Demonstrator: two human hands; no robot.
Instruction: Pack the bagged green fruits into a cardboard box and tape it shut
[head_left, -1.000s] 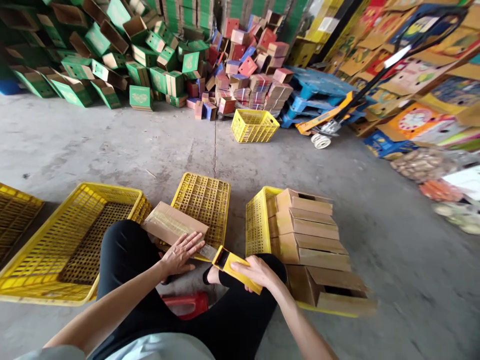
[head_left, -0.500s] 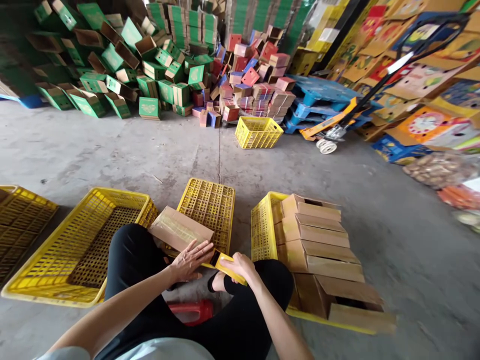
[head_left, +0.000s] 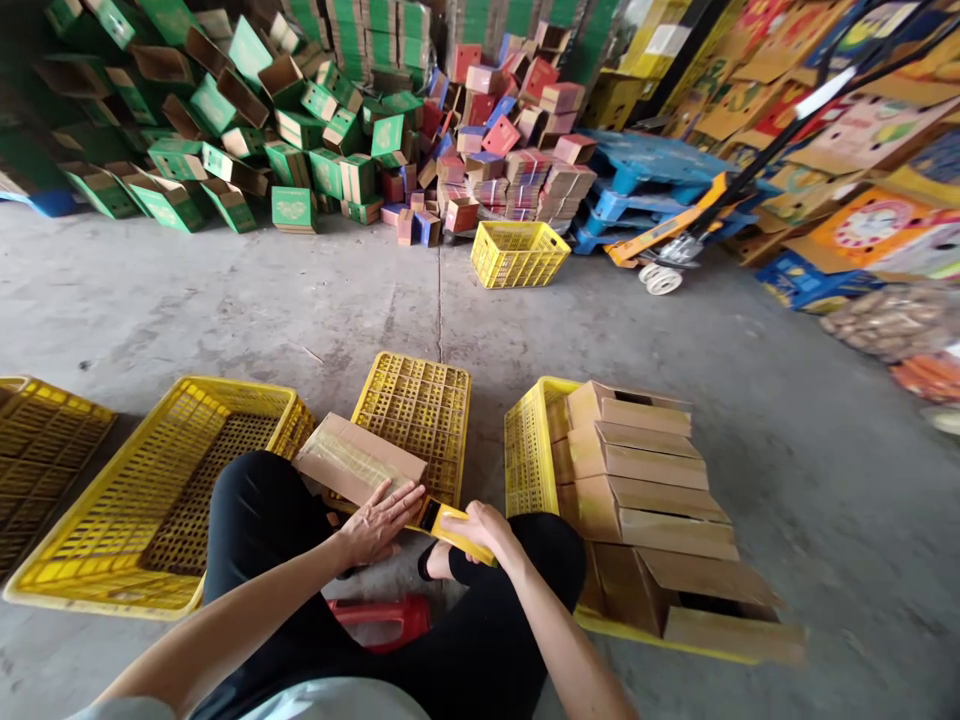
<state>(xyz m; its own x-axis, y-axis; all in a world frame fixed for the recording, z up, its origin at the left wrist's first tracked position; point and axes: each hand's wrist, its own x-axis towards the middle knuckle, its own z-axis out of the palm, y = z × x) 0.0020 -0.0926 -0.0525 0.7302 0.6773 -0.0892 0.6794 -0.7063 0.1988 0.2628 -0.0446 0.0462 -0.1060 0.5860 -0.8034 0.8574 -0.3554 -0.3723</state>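
My left hand (head_left: 379, 525) lies with fingers stretched out along the near right edge of a closed brown cardboard box (head_left: 360, 460). Clear tape runs across the top of that box, which rests on an upturned yellow crate (head_left: 412, 405). In my right hand (head_left: 480, 530) is a flat yellow tool (head_left: 454, 526) with a black end, its exact kind unclear. The tool's black end points at the box's right corner, close to my left fingertips; whether it touches the box I cannot tell.
A yellow crate (head_left: 525, 460) at my right holds several brown boxes (head_left: 660, 470) with raised flaps. Another yellow crate (head_left: 172, 480) stands left. A red handle-like object (head_left: 401, 620) lies between my legs. Farther off are a small yellow crate (head_left: 517, 255), an orange pallet jack (head_left: 675, 225) and piled green boxes (head_left: 292, 208).
The view has shifted slightly, with the background sliding a little. Both hands, the yellow tool and the box keep nearly the same positions.
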